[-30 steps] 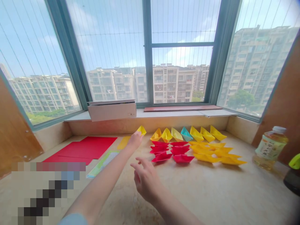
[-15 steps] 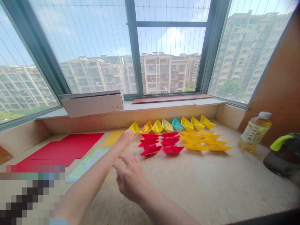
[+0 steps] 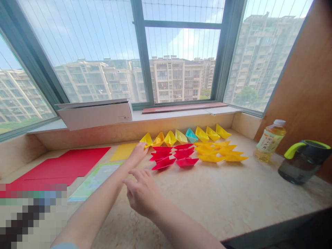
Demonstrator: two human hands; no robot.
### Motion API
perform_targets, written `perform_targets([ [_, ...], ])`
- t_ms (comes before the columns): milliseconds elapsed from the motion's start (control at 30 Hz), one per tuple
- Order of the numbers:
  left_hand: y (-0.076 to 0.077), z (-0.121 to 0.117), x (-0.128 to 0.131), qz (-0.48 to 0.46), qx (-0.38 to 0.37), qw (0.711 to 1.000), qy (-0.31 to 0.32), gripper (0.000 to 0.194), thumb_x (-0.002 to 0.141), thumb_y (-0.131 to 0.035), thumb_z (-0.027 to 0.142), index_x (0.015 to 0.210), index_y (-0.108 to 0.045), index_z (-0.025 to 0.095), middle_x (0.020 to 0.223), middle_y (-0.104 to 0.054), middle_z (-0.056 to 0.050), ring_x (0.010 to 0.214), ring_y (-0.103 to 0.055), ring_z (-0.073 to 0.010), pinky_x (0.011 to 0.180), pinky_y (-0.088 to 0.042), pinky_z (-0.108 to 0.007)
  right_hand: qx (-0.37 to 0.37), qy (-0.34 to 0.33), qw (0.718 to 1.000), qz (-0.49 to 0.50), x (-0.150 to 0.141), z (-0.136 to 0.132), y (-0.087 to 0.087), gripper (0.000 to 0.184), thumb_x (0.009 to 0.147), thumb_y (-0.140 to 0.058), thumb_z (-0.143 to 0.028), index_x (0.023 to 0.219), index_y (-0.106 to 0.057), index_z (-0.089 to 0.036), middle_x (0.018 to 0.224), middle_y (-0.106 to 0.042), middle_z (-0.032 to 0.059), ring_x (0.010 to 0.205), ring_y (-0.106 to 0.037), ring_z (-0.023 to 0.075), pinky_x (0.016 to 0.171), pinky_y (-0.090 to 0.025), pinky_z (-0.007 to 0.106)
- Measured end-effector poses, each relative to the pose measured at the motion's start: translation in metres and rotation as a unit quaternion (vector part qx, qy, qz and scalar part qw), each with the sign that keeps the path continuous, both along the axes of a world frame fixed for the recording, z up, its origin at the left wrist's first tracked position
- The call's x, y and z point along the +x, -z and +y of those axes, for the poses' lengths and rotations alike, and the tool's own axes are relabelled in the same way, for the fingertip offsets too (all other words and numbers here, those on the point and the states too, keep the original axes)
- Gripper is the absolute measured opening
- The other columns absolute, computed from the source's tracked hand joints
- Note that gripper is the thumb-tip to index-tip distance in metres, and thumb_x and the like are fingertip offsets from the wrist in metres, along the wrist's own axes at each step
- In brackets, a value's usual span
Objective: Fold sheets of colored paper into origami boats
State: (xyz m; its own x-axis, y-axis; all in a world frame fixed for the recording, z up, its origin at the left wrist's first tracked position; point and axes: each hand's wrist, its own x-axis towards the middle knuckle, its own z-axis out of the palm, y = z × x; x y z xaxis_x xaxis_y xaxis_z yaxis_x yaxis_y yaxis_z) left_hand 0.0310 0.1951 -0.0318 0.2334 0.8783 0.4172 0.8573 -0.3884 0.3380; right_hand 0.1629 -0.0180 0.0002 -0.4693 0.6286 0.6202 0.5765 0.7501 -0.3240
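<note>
My left hand [image 3: 140, 151] reaches out to the left end of the back row, its fingers closed on the near edge of a yellow paper boat [image 3: 146, 139]. Beside that boat stand more folded ones: orange-yellow, pale yellow and a turquoise boat [image 3: 191, 135]. In front of the row, red paper boats [image 3: 162, 163] and deeper yellow paper boats [image 3: 210, 158] lie in close groups. Nearer to me, my right hand [image 3: 143, 191] hovers over the counter with fingers loosely bent and apart, holding nothing.
Red paper sheets [image 3: 85, 159], a yellow sheet [image 3: 121, 152] and a green-edged packet [image 3: 97, 180] lie to the left. A drink bottle [image 3: 270, 141] and a dark jug [image 3: 298, 169] with a lime handle stand at right. A white box [image 3: 95, 116] sits on the sill.
My view has turned slightly to the right, so everything appears shifted left and more of the jug shows. My left hand stays at the end boat; my right hand has hardly moved.
</note>
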Motion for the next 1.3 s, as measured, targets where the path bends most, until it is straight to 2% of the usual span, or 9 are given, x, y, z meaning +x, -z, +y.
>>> perform_targets([
  [200,0.001,-0.004,-0.003,0.047,0.016,0.999,-0.016,0.031,0.089,-0.053,0.026,0.117,-0.061,0.015,0.119,-0.063,-0.014,0.102,-0.064,-0.0245,0.092,-0.05,-0.036,-0.003,0.0,1.0,-0.006,0.001,0.0,0.0,0.031,0.089,-0.053,-0.018,0.119,-0.062,-0.022,0.132,-0.058,0.0078,0.117,-0.054,0.0235,0.096,-0.042,0.039],
  [267,-0.003,-0.009,-0.003,0.063,0.029,0.997,-0.023,0.037,0.087,-0.056,0.028,0.121,-0.059,0.015,0.126,-0.059,-0.017,0.105,-0.063,-0.0279,0.094,-0.049,-0.04,-0.003,-0.001,1.0,-0.007,0.002,0.0,0.0,0.032,0.09,-0.053,-0.018,0.12,-0.062,-0.023,0.132,-0.058,0.0079,0.117,-0.054,0.0233,0.096,-0.042,0.039],
  [367,-0.01,-0.015,-0.002,0.083,0.059,0.995,-0.011,0.044,0.085,-0.058,0.029,0.127,-0.057,0.015,0.137,-0.052,-0.019,0.122,-0.053,-0.0339,0.105,-0.04,-0.048,0.003,-0.004,1.0,-0.012,0.002,0.001,-0.001,0.031,0.09,-0.053,-0.018,0.119,-0.062,-0.022,0.133,-0.058,0.0084,0.117,-0.054,0.0234,0.095,-0.042,0.04],
  [433,-0.015,-0.016,0.0,0.093,0.076,0.993,0.014,0.046,0.087,-0.054,0.026,0.131,-0.054,0.015,0.14,-0.051,-0.017,0.131,-0.046,-0.0316,0.112,-0.034,-0.046,0.004,-0.006,1.0,-0.015,0.002,0.001,-0.001,0.03,0.09,-0.053,-0.017,0.117,-0.062,-0.022,0.133,-0.058,0.0081,0.117,-0.054,0.0234,0.095,-0.041,0.039],
  [533,-0.021,-0.012,0.004,0.107,0.079,0.99,0.057,0.047,0.089,-0.046,0.019,0.135,-0.05,0.016,0.137,-0.056,-0.013,0.131,-0.049,-0.0238,0.114,-0.033,-0.039,0.001,-0.004,1.0,-0.011,0.002,0.001,-0.001,0.03,0.089,-0.053,-0.016,0.117,-0.062,-0.022,0.132,-0.059,0.007,0.116,-0.054,0.0231,0.095,-0.041,0.039],
  [700,-0.025,-0.003,0.01,0.141,0.057,0.982,0.108,0.039,0.086,-0.046,0.014,0.121,-0.064,0.018,0.126,-0.067,-0.01,0.125,-0.055,-0.0251,0.113,-0.034,-0.044,-0.012,-0.003,1.0,0.006,0.003,0.001,-0.001,0.041,0.092,-0.048,-0.016,0.132,-0.051,-0.02,0.125,-0.063,0.0073,0.112,-0.056,0.0222,0.093,-0.041,0.038],
  [800,-0.026,-0.004,0.013,0.154,0.05,0.979,0.123,0.034,0.086,-0.048,0.017,0.112,-0.069,0.019,0.12,-0.07,-0.009,0.118,-0.059,-0.0247,0.11,-0.038,-0.042,-0.013,-0.002,1.0,0.006,0.003,0.001,-0.002,0.043,0.092,-0.048,-0.016,0.135,-0.049,-0.021,0.124,-0.063,0.0074,0.112,-0.055,0.0224,0.093,-0.04,0.038],
  [1033,-0.031,-0.008,0.023,0.163,0.033,0.981,0.102,0.025,0.085,-0.05,0.018,0.095,-0.073,0.017,0.099,-0.073,-0.01,0.097,-0.065,-0.0247,0.096,-0.047,-0.04,-0.015,0.004,1.0,-0.01,0.002,-0.001,-0.002,0.056,0.091,-0.049,-0.017,0.145,-0.037,-0.02,0.117,-0.065,0.0072,0.106,-0.056,0.0237,0.09,-0.041,0.039],
  [1300,-0.03,-0.003,0.021,0.17,0.023,0.98,0.096,0.017,0.087,-0.056,0.022,0.093,-0.072,0.02,0.098,-0.073,-0.009,0.094,-0.065,-0.0244,0.091,-0.047,-0.038,-0.004,0.004,1.0,-0.025,0.002,0.0,-0.003,0.06,0.09,-0.05,-0.021,0.148,-0.033,-0.02,0.106,-0.067,0.0077,0.1,-0.058,0.0242,0.09,-0.04,0.04],
])
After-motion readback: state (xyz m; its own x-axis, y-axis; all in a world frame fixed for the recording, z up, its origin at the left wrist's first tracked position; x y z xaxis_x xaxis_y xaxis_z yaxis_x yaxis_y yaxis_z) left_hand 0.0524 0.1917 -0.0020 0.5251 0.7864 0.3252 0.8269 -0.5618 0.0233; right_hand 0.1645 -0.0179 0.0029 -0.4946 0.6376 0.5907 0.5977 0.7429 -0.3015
